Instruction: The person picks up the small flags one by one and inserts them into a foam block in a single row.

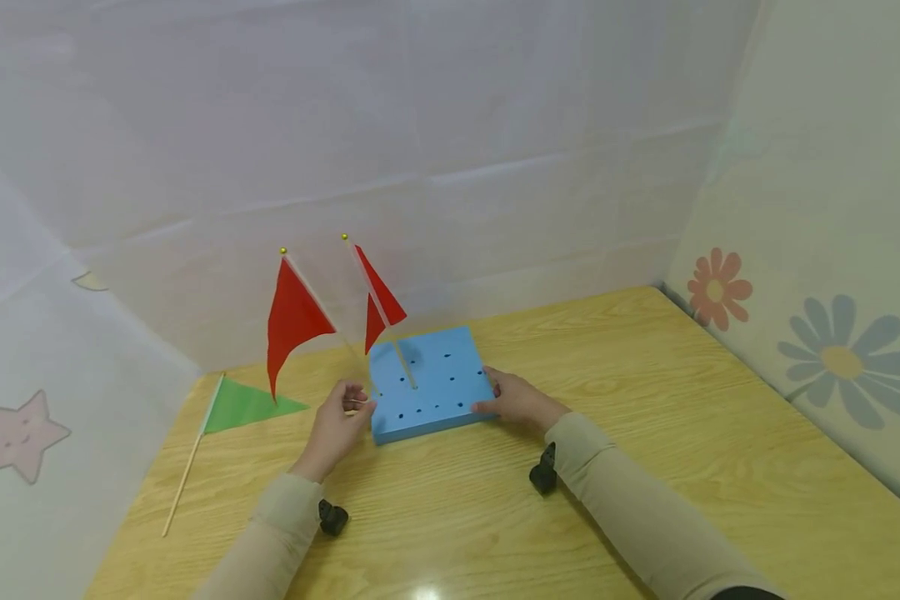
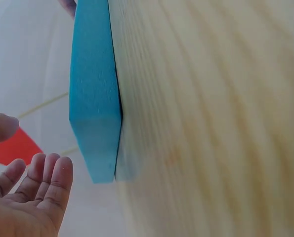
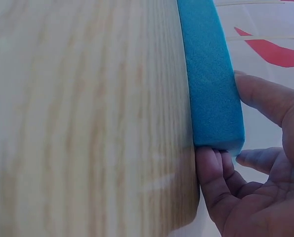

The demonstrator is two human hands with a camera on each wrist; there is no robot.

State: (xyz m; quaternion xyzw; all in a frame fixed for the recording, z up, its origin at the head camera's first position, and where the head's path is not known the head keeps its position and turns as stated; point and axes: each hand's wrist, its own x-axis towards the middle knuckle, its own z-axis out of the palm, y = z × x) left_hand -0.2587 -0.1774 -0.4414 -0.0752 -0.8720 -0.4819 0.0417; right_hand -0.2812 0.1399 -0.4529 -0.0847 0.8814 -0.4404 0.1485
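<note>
The two hands are apart from each other, and the blue board lies between them. The right hand (image 1: pixel 521 398) grips the right side of the blue board (image 1: pixel 432 369) near its front corner, with the thumb on the top face and other fingers at the side. The left hand (image 1: pixel 340 421) is just beside the left edge of the board; its fingers are loosely bent, the thumb is separate from them, and it holds nothing. Near this hand, the left red flag (image 1: pixel 296 317) stands in a hole of the board, and the second red flag (image 1: pixel 385 292) stands in another hole; both lean to the left. Farther left, the green flag (image 1: pixel 243 406) lies flat on the table (image 1: pixel 450 517). Behind the table hangs a pale cloth (image 1: pixel 495 125).
</note>
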